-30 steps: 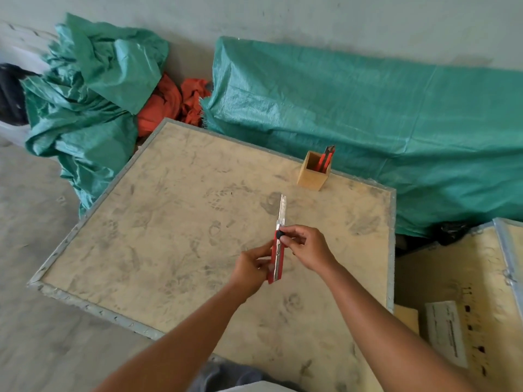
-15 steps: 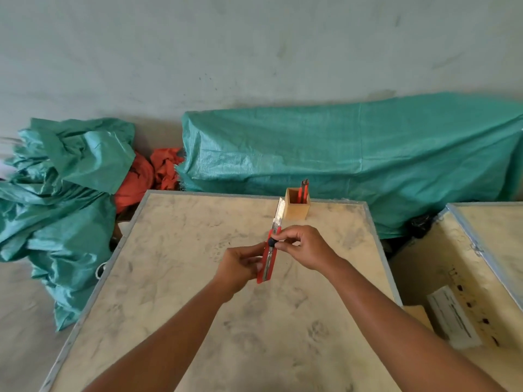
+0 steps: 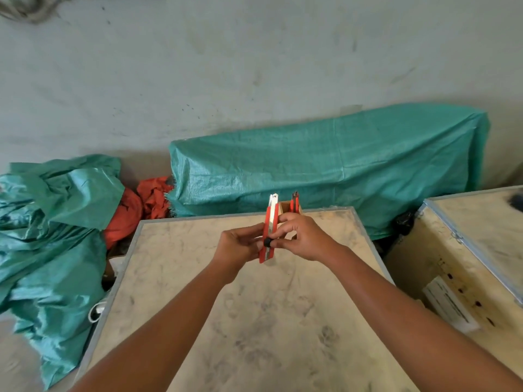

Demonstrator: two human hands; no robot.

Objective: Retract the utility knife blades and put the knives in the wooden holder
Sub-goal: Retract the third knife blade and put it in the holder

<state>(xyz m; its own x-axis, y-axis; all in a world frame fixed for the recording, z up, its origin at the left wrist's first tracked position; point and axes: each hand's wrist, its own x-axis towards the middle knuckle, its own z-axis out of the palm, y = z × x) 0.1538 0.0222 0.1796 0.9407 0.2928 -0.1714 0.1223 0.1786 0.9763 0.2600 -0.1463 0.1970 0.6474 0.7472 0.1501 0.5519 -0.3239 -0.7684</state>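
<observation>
A red utility knife [image 3: 270, 224] stands almost upright in the air above the crate top, held by both hands. My left hand [image 3: 239, 246] grips its lower body. My right hand [image 3: 301, 236] pinches the black slider about two thirds of the way down the handle. Only a short tip of blade shows at the top. Behind my right hand stands the wooden holder [image 3: 285, 208], mostly hidden, near the far edge of the crate. Another red knife [image 3: 294, 201] sticks up out of it.
The work surface is a plywood crate top [image 3: 254, 321] with a metal rim. A second crate [image 3: 467, 250] stands to the right. Green tarpaulin covers a bundle [image 3: 325, 165] against the wall, with more green tarp [image 3: 51, 222] and orange cloth [image 3: 135, 210] at left.
The black slider has travelled down the handle and the exposed blade has shortened to a small tip. The knife is more upright, and my head has tilted up, showing more wall.
</observation>
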